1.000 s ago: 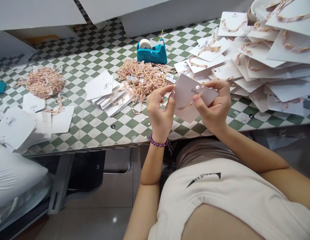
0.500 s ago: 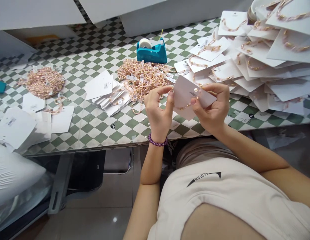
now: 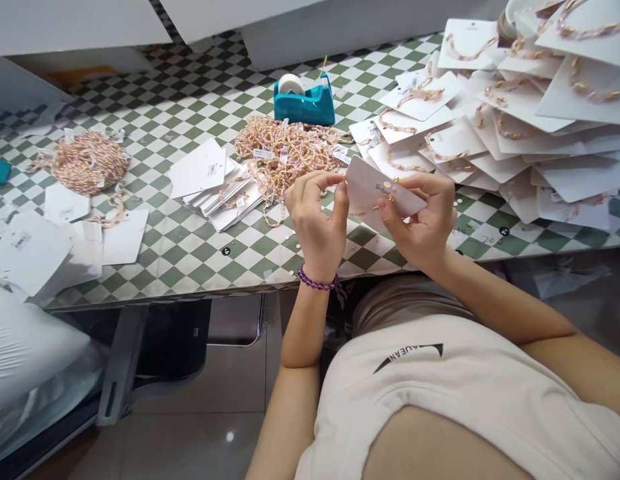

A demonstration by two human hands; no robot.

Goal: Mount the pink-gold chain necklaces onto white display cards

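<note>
Pinching a white card [image 3: 375,190] between them above the counter [image 3: 190,247] edge, the left hand [image 3: 317,223] grips its left end and the right hand [image 3: 423,223] its right, a gold bracelet [image 3: 373,210] draped across the card.

Surface [image 3: 190,100]: green-and-white checker top, glossy, with bright even light from above and soft glare on the checks. White panels [image 3: 80,23] stand along its far edge, a gap between them. Grey metal leg [image 3: 121,363] angles down under the near edge at left. Black chair seat [image 3: 175,340] tucked beneath, chrome frame [image 3: 237,320] beside it. Floor [image 3: 200,413]: beige polished tiles, one small light reflection. White bag-like bundle [image 3: 30,353] at lower left.
</note>
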